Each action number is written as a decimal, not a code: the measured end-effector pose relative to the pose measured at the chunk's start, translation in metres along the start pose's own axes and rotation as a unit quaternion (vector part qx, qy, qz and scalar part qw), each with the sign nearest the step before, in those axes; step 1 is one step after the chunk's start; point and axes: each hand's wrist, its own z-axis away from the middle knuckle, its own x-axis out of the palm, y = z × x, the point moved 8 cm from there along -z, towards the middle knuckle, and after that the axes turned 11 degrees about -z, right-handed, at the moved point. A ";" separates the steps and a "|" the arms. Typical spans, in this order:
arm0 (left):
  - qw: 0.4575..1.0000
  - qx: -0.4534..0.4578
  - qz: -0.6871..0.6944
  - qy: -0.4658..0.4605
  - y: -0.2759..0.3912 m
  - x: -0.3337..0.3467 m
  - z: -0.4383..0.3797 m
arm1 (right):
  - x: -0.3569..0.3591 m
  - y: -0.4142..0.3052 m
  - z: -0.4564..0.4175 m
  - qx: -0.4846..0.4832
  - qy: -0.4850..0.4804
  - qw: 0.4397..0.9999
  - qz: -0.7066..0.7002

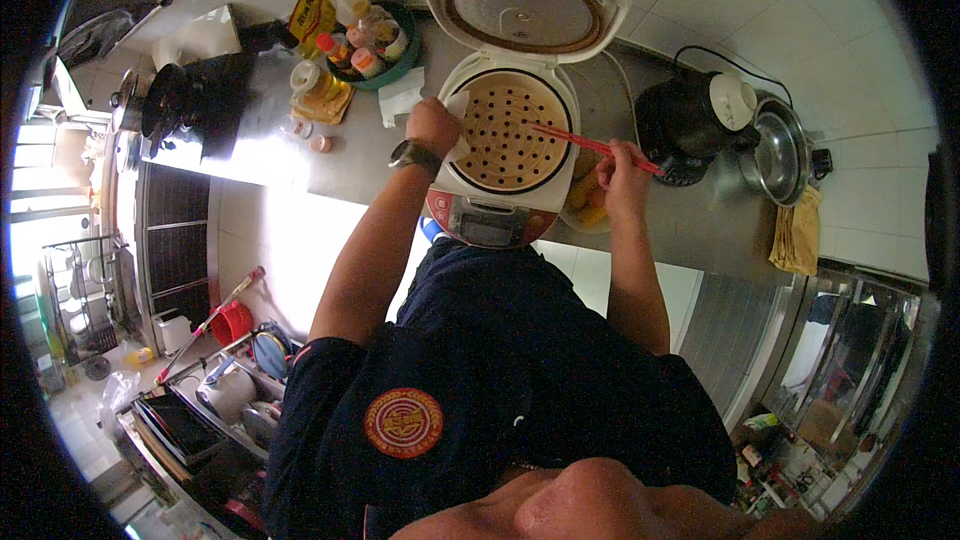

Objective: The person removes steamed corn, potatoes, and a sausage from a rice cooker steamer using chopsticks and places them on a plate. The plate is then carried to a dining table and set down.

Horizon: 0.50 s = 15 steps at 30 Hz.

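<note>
An electric rice cooker [495,229] stands on the counter before me with its lid [525,11] raised. Inside its rim lies a beige steamer tray [510,136] full of round holes, with no food on it. At the tray's left edge, my left hand [433,126] grips a white cloth or paper tissue [456,106]. A pair of red chopsticks [577,141] is held in my right hand [627,178], right of the cooker, their tips over the tray. Beneath that hand, yellow food [586,199] sits on a dish or in a clear container, partly hidden by the cooker.
Seasoning bottles fill a green basket [409,60] at the back left, beside an oil jar [307,81] and small lids [321,143]. To the right are a black appliance [667,120], a white bowl [731,101], a metal basin [780,154] and a yellow cloth [796,232].
</note>
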 end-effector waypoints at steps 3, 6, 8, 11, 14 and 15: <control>0.949 -0.130 0.252 0.137 -0.035 -0.029 0.024 | -0.009 -0.002 0.001 0.030 0.028 0.994 -0.097; 0.912 -0.141 0.280 0.266 -0.051 -0.084 0.077 | -0.020 -0.002 0.006 0.059 0.045 0.982 -0.176; 0.837 -0.201 0.437 0.263 -0.068 -0.069 0.100 | -0.024 0.004 0.003 0.087 0.047 0.970 -0.222; 0.776 -0.188 0.536 0.275 -0.084 -0.031 0.119 | -0.023 0.018 -0.002 0.136 0.042 0.949 -0.281; 0.769 -0.202 0.553 0.247 -0.091 -0.001 0.133 | -0.015 0.017 0.001 0.154 0.039 0.937 -0.312; 0.774 -0.214 0.549 0.231 -0.091 0.003 0.137 | -0.010 0.015 0.005 0.160 0.032 0.932 -0.322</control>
